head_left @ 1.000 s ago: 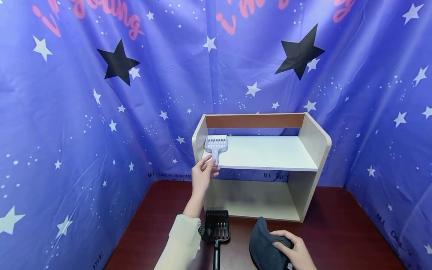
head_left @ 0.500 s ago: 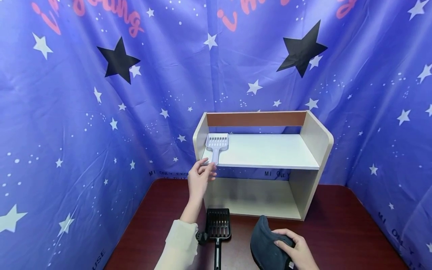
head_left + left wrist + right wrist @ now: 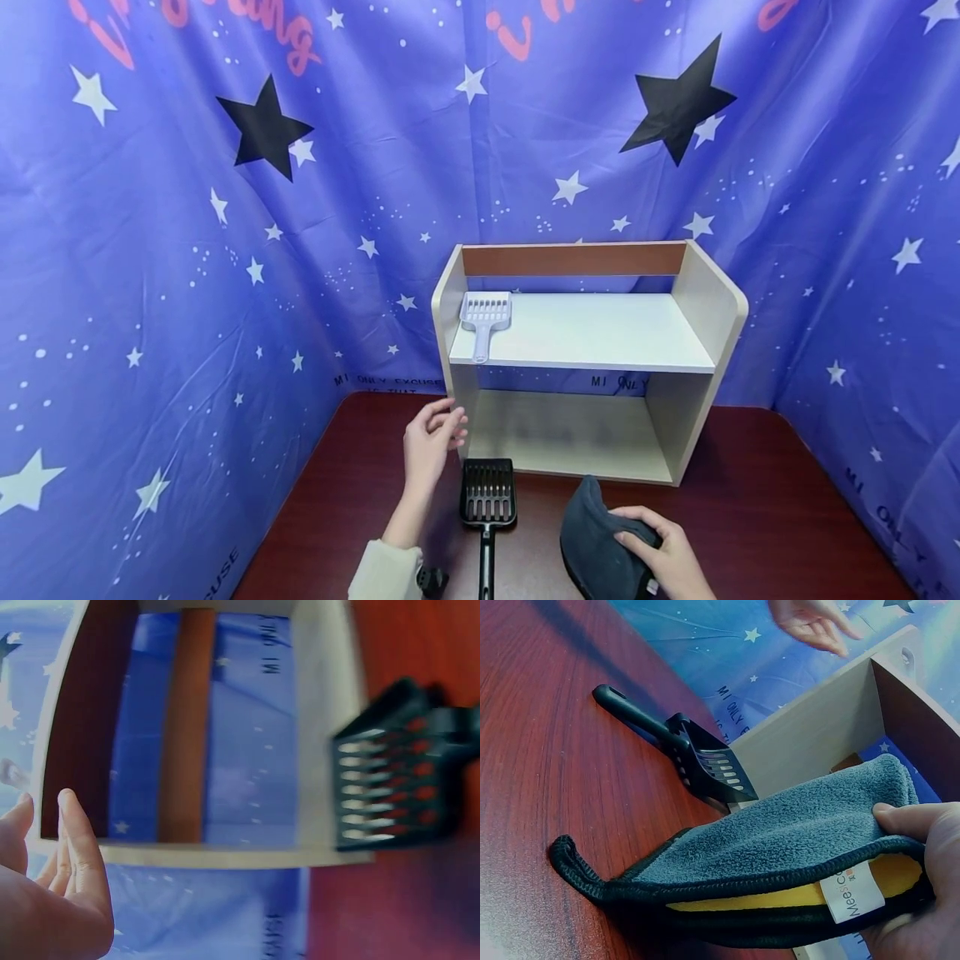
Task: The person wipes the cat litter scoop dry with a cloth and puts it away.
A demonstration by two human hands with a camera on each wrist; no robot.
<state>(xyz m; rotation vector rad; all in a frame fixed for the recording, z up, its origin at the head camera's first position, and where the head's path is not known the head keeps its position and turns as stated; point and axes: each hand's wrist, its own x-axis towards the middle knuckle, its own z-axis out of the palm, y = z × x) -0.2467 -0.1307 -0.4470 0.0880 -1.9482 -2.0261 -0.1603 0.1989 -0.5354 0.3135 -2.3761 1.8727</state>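
Observation:
My left hand (image 3: 429, 446) is in the air just left of the shelf unit, holding nothing, with its fingers loosely bent. Above it, a pale lavender litter scoop (image 3: 487, 315) lies at the left end of the upper shelf, its handle toward the front edge. A black litter scoop (image 3: 488, 498) is on the table in front of the unit, handle toward me. My right hand (image 3: 670, 550) pinches a dark grey terry cleaning mitt (image 3: 772, 817) at its opening, thumb on the outside. Yellow lining, black edging, a hanging loop and a white label (image 3: 853, 894) show on the mitt.
The two-tier shelf unit (image 3: 592, 365) stands at the back of the dark red table (image 3: 780, 500). Blue star-printed curtains (image 3: 360, 192) enclose the back and both sides. A small black device (image 3: 431, 581) sits at my left wrist.
My left hand has let go of the lavender scoop's handle and moved down and left. The scoop stays on the upper shelf. My right hand still holds the mitt, nearly unmoved.

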